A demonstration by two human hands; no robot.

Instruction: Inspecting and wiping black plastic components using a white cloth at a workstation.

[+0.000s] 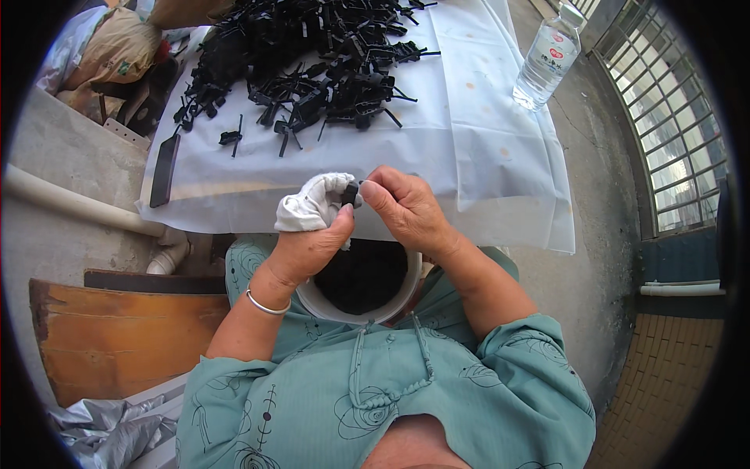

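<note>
My left hand (316, 248) is closed, its thumb pressing a small black plastic part (350, 194). White cloth (308, 205) covers the fingers of that hand; whether it is a glove or a loose rag I cannot tell. Just to the right, my right hand (406, 209) pinches thumb and forefinger together at the part's upper end. What lies between those fingertips is too small to make out. Below both hands, a white bucket (388, 314) between my knees holds a dark mass. A large heap of black plastic parts (305, 70) with thin stems covers the far side of the table.
White plastic sheeting (500, 172) covers the table. A clear water bottle (548, 59) stands at its right edge, and a flat black bar (164, 170) lies at its left edge. One loose part (231, 137) sits before the heap. Wooden boards (125, 332) stand at lower left.
</note>
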